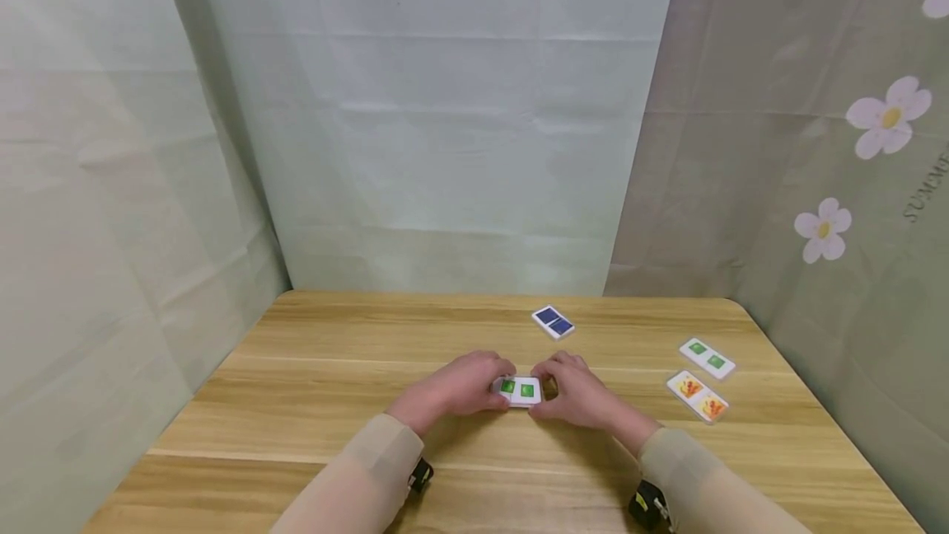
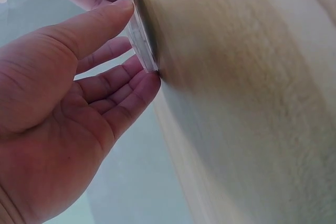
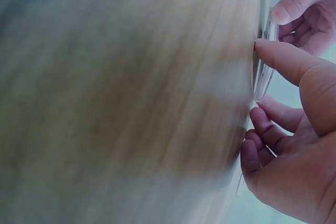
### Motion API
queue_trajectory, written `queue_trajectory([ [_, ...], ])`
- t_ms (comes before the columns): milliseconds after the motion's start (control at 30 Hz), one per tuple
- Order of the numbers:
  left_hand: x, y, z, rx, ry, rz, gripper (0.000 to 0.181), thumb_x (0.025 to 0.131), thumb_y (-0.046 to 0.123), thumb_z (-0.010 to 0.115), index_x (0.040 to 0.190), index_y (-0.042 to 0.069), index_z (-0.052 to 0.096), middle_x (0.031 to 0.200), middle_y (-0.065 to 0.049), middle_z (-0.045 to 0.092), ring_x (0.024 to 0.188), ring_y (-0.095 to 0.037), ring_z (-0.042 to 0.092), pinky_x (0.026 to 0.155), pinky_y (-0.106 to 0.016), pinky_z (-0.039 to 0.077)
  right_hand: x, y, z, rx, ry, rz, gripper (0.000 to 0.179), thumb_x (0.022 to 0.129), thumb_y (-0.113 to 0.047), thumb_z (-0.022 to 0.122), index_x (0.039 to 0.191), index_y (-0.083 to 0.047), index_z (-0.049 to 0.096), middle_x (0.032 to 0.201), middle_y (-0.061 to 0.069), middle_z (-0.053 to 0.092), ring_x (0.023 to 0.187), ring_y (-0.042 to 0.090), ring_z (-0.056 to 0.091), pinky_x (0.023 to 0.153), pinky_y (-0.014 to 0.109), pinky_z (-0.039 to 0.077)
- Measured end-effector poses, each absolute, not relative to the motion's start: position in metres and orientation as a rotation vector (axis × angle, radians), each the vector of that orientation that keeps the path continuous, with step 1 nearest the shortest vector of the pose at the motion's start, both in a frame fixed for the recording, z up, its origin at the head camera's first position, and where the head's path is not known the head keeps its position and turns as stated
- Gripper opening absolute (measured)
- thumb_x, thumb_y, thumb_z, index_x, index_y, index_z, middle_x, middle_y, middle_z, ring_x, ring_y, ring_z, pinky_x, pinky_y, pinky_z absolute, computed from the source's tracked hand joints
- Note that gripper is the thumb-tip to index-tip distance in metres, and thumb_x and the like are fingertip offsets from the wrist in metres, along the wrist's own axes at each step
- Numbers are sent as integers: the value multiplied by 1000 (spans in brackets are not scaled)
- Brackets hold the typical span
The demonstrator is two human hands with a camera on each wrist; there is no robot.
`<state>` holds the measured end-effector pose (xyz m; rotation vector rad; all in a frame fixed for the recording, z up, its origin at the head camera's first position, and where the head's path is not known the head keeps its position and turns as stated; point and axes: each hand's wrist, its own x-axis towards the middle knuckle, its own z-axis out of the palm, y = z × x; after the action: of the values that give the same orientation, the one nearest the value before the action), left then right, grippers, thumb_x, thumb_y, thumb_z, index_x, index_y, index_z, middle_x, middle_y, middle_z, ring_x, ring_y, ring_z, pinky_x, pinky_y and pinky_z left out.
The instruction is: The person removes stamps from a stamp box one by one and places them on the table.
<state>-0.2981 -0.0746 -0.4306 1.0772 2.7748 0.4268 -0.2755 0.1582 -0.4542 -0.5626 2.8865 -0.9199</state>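
Note:
A small stack of clear-edged picture cards point(image 1: 527, 391) lies between both hands near the middle of the table, its top card showing two green squares. My left hand point(image 1: 469, 384) grips the stack's left end, thumb on the near edge and fingers at the far one. At the other end, my right hand point(image 1: 577, 394) pinches the same stack between thumb and fingers. The left wrist view shows the stack point(image 2: 140, 40) edge-on, several layers thick, low over the wood. In the right wrist view, the right thumb point(image 3: 281, 59) presses its near edge.
Farther back lies a card with two dark blue panels point(image 1: 553, 322). To the right are a green-square card point(image 1: 708, 358) and, nearer, an orange-and-red picture card point(image 1: 698, 395). Pale curtains point(image 1: 445, 122) hang behind and beside the wooden table point(image 1: 319, 402).

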Motion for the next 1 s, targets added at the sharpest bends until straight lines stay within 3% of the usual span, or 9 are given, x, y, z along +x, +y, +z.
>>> queue_trajectory([
  [333,-298,-73,-430,1016,2764,450,52,94,23,91,138,3,72,124,-7,72,101,-14,62,96,-34,55,-277,157,-451,-525,2862,-897,49,83,-25,100,124,-11,76,120,3,63,114,26,54,99,50,51],
  [567,-301,-73,-430,1011,2756,490,49,94,23,92,135,2,74,121,-8,72,97,-14,60,93,-33,54,-276,159,-451,-536,2849,-927,51,85,-25,99,128,-9,75,122,3,63,115,27,54,100,50,50],
  [1000,-306,-75,-433,1044,2715,544,41,97,23,89,130,3,75,112,-4,70,92,-12,58,88,-31,52,-279,169,-454,-667,2736,-1125,56,90,-20,94,137,-1,71,139,13,68,133,38,57,115,63,43],
])
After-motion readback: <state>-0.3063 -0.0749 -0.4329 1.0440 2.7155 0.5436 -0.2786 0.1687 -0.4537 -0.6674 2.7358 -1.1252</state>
